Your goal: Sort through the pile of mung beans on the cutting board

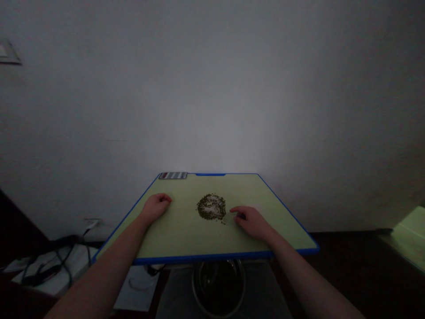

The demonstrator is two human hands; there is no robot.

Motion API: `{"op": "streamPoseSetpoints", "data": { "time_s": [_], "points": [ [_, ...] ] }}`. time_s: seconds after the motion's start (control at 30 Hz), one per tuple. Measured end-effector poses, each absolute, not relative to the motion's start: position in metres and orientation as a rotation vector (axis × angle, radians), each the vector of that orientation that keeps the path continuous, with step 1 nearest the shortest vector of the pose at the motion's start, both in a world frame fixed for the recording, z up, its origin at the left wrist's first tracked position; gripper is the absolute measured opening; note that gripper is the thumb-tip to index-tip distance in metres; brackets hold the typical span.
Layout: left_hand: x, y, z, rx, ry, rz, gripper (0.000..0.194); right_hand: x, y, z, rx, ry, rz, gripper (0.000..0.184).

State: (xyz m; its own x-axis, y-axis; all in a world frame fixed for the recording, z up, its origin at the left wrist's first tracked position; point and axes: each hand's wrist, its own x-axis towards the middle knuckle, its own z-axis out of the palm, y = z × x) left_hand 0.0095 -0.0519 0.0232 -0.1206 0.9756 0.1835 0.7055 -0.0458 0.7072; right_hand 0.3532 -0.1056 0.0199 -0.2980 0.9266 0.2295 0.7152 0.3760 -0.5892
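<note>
Right grip (250, 220) just beside the grain pile (210, 215)

Half-curled; I cannot tell whether it holds anything. The left grip (156, 207) curls loosely, contents hidden. The grain pile lies mid-tabletop (186, 237), a flat rectangular object (173, 175) beyond, far left

Beyond your left hand (156, 207) you have a flat striped slab (173, 175), with the pale wall (212, 88) rising past it. Farther left of that grip, a switch plate (9, 52) sits high, and dark cables (41, 278) tangle low. Well right of your right hand (250, 221), you see a pale green surface (411, 235) beside dark floor (348, 274).
</note>
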Motion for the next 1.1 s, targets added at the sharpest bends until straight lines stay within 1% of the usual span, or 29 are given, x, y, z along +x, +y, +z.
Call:
{"op": "streamPoseSetpoints", "data": {
  "time_s": [0.47,0.83,1.1],
  "points": [
    [0.0091,-0.0516,0.0233,1.798,1.866,0.98,0.019,0.3503,-0.1155,0.0212,-1.38,-2.109,0.534,0.032],
    [0.0076,-0.0504,0.0218,1.804,1.857,0.975,0.017,0.3574,-0.1092,0.0182,-1.455,-2.053,0.498,0.031],
    [0.0102,-0.0523,0.025,1.8,1.892,0.957,0.019,0.3493,-0.1145,0.0177,-1.41,-2.088,0.514,0.03]
  ]
}}
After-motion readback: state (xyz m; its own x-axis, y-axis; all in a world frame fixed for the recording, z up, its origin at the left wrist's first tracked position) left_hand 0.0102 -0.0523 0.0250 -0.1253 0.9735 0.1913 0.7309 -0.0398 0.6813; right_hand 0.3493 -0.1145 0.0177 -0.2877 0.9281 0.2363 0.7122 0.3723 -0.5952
